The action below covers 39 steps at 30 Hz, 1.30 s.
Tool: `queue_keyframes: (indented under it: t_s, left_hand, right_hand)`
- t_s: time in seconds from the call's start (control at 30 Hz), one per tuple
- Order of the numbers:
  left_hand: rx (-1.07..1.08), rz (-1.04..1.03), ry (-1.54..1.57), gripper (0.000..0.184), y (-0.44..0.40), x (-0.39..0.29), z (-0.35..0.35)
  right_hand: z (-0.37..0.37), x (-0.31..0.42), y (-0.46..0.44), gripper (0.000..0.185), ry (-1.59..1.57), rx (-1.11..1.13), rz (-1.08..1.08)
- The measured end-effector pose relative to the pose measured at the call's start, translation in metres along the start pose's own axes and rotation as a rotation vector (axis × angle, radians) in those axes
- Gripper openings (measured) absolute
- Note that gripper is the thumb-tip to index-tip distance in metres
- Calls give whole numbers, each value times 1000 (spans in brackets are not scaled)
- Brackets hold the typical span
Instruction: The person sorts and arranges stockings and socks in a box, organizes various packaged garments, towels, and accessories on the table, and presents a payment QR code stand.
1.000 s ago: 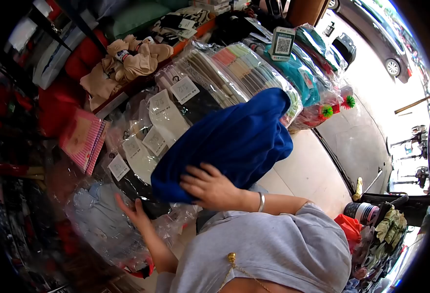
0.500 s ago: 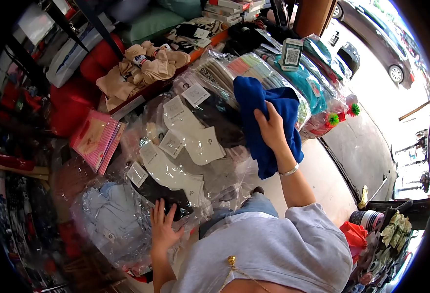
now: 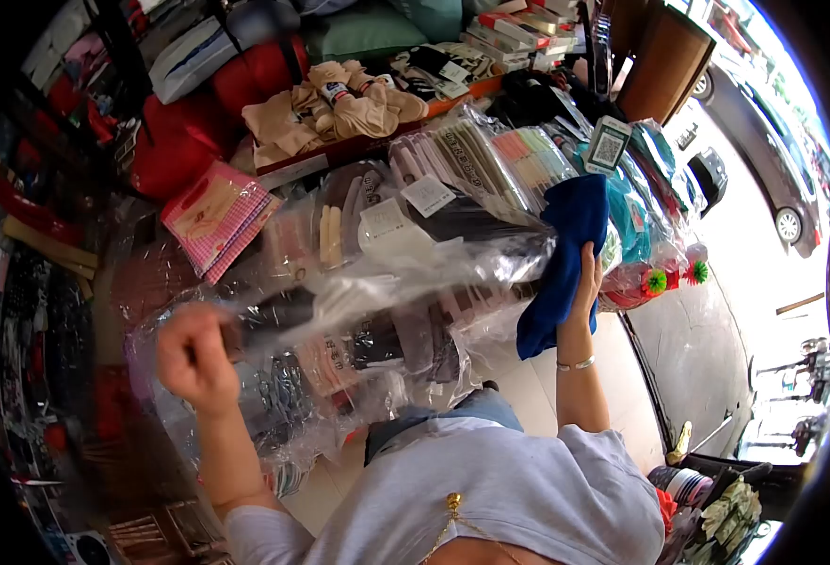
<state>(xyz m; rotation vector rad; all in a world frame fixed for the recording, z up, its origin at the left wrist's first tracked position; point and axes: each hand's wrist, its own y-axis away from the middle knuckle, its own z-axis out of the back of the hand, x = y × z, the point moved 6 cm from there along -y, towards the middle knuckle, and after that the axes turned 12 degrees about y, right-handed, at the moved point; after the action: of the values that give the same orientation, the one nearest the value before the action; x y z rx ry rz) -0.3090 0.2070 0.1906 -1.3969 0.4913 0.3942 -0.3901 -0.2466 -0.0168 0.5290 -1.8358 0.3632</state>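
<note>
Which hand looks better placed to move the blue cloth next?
Right, I'd judge: the right hand is already at the blue cloth, apparently holding it. The left hand is well away, closed and seemingly gripping a motion-blurred clear packet.

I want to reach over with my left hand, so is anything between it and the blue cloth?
Yes: the clear packet, gripped in your left hand and blurred, stretches across most of the gap towards the blue cloth. Your right hand lies against the cloth, with nothing visible between them.
</note>
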Motion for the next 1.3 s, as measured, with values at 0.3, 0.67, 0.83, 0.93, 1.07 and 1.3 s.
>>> queue_keyframes:
  t_s: [0.3,0.67,0.83,0.93,1.07,1.3]
  left_hand:
    - [-405,440,862,19,-80,61,5]
    - [-753,1216,666,20,142,220,-1]
    - [-624,1174,843,30,157,199,-23]
    - [-571,1097,944,33,155,192,-24]
    - [-598,1059,813,37,171,207,-11]
    - [-682,1002,805,40,177,196,-12]
  right_hand:
    - [11,25,11,37,-26,-61,-43]
    - [-20,164,60,55,-51,23,435]
    - [-150,127,128,60,429,618,685]
    - [-224,41,195,58,882,1130,1093]
    - [-239,-37,189,43,1293,1410,848]
    - [-223,-21,-22,43,1525,539,998]
